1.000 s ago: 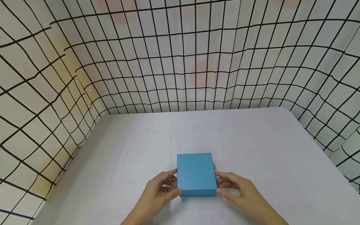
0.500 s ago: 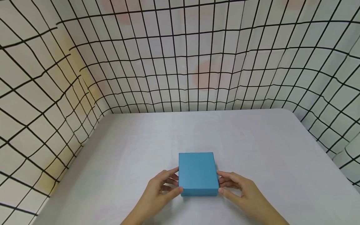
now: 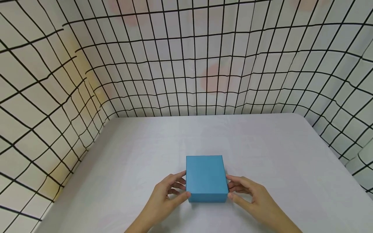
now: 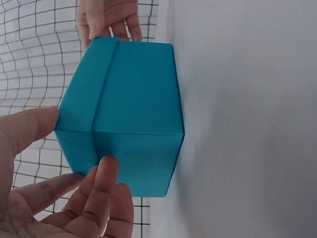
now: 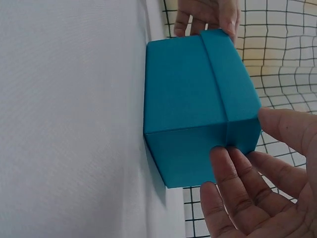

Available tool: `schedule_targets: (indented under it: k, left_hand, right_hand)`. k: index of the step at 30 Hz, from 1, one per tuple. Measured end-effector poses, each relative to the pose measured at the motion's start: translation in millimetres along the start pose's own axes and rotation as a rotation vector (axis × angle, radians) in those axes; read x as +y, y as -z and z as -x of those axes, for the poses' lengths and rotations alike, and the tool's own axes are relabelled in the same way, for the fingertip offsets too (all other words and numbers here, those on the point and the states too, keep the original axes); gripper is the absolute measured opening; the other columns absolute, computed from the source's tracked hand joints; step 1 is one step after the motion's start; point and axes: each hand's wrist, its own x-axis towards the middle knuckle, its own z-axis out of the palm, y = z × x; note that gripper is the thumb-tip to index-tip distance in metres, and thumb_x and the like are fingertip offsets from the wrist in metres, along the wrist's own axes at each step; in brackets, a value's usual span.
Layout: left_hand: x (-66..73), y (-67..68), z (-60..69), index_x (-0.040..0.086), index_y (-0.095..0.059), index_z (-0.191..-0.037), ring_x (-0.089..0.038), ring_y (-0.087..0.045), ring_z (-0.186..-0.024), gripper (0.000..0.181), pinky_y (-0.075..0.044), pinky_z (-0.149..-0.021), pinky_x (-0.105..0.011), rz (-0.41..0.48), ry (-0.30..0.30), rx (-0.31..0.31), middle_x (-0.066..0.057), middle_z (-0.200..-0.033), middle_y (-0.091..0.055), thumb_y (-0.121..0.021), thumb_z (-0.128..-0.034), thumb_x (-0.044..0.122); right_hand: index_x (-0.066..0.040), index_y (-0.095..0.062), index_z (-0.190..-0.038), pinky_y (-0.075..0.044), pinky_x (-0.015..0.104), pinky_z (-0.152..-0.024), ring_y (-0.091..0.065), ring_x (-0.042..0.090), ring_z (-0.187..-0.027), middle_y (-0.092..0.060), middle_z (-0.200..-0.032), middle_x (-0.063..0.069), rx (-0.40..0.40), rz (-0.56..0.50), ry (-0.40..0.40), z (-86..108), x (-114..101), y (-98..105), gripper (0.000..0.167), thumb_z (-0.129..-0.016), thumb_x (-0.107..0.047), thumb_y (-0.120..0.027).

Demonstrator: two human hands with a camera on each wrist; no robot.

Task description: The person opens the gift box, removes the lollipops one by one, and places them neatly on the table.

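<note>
A square blue box (image 3: 207, 198) with a fitted lid (image 3: 206, 174) stands upright on the white table in the head view. Both wrist views show a seam between the lid (image 4: 89, 87) and the deeper base (image 4: 141, 89). My left hand (image 3: 167, 195) grips the lid's left side, thumb at the near corner and fingertips along the side. From the right, my right hand (image 3: 250, 195) holds the lid the same way. In the right wrist view, fingertips (image 5: 220, 156) touch around the seam on the base (image 5: 181, 89). The inside of the box is hidden.
White cloth covers the table (image 3: 140, 145). A black-lined grid curtain (image 3: 192, 64) surrounds its back and sides. At the far right, a pale rounded shape (image 3: 361, 161) shows behind the grid.
The lid's top has risen slightly, and the front face looks a little taller. Both hands rise slightly with it, keeping their hold. The head view has shifted a little.
</note>
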Motion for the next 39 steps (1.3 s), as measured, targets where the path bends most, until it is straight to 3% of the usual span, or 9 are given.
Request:
schedule_targets:
  k: [13,23,27,34,39]
  left_hand:
    - [7.8,6.6,4.1,0.022,-0.059,-0.153,-0.019,-0.069,-0.113,0.062,-0.064,-0.088,-0.027,0.010,-0.052,0.034,-0.001,-0.121,-0.070,-0.083,-0.0967,0.029]
    - [7.8,15.0,9.0,0.020,-0.059,-0.154,-0.012,-0.069,-0.111,0.059,-0.064,-0.084,-0.028,0.006,-0.150,0.095,0.000,-0.121,-0.071,-0.080,-0.0991,0.026]
    - [7.9,20.8,11.4,0.022,-0.058,-0.154,-0.012,-0.068,-0.115,0.059,-0.064,-0.086,-0.029,0.021,-0.170,0.131,-0.001,-0.127,-0.070,-0.080,-0.0992,0.023]
    - [5.8,32.6,12.6,0.019,-0.059,-0.152,-0.013,-0.065,-0.132,0.054,-0.062,-0.101,-0.031,0.073,-0.225,0.188,-0.004,-0.147,-0.064,-0.075,-0.1016,0.012]
    - [5.6,41.9,17.0,0.017,-0.059,-0.152,-0.010,-0.064,-0.135,0.050,-0.058,-0.106,-0.027,0.122,-0.203,0.216,-0.005,-0.151,-0.064,-0.070,-0.1039,0.005]
  right_hand:
    - [-0.014,-0.062,-0.148,-0.061,0.021,-0.094,-0.071,0.003,-0.106,-0.072,-0.118,-0.011,0.024,0.047,0.088,-3.4,-11.5,4.8,0.051,-0.100,-0.007,-0.076]
    - [-0.015,-0.062,-0.147,-0.062,0.024,-0.094,-0.071,0.003,-0.108,-0.071,-0.119,-0.013,0.007,0.056,0.068,-15.5,-29.2,7.8,0.046,-0.102,-0.013,-0.075]
    - [-0.020,-0.062,-0.147,-0.062,0.027,-0.096,-0.069,0.004,-0.115,-0.069,-0.128,-0.013,-0.005,0.057,0.053,-22.9,-37.3,6.5,0.045,-0.104,-0.017,-0.074]
    - [-0.025,-0.057,-0.153,-0.056,0.028,-0.111,-0.063,0.006,-0.135,-0.060,-0.153,-0.008,-0.048,0.029,0.043,-35.1,-46.5,-2.4,0.050,-0.106,-0.022,-0.072]
    - [-0.025,-0.053,-0.156,-0.054,0.028,-0.114,-0.061,0.012,-0.139,-0.058,-0.157,-0.008,-0.089,-0.032,0.044,-41.1,-49.9,-11.2,0.053,-0.106,-0.020,-0.070]
